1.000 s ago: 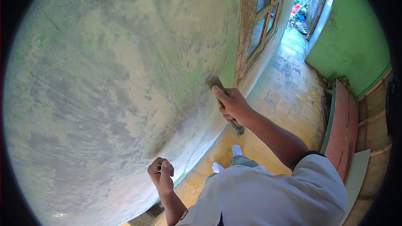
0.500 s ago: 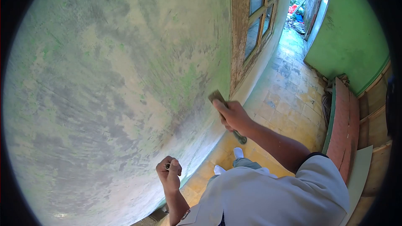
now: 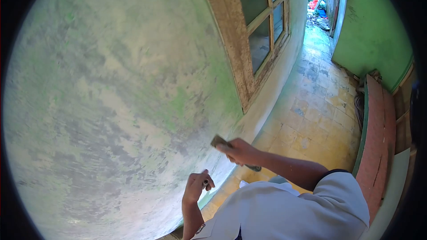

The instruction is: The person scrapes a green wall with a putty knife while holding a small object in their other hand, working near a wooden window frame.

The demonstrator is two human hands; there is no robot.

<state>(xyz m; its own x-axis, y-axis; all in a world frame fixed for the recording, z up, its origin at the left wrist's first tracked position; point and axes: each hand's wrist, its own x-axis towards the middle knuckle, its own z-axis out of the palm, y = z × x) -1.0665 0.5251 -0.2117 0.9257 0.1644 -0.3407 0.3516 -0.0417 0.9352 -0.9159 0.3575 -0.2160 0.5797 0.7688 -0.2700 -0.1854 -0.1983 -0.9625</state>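
Observation:
A flat scraper-like tool (image 3: 219,142) is gripped in my right hand (image 3: 241,152). Its wide end is at or near the wall, and its handle end shows below my fist. The wall (image 3: 133,120) is patchy, with green, grey and whitish areas. My left hand (image 3: 197,186) is lower and to the left, close to the wall, with its fingers curled round a small ring-ended object (image 3: 205,182), too small to name. Whether the blade touches the wall I cannot tell.
A worn wooden window frame (image 3: 235,40) is set in the wall above my right hand. Yellowish floor tiles (image 3: 307,133) run to a doorway at the back. A reddish board (image 3: 377,138) leans on the right, near a green panel (image 3: 373,26).
My right hand has moved down with the tool, which is now tilted flatter. My left hand has shifted right, nearer to it. The view has turned, showing more of the window frame.

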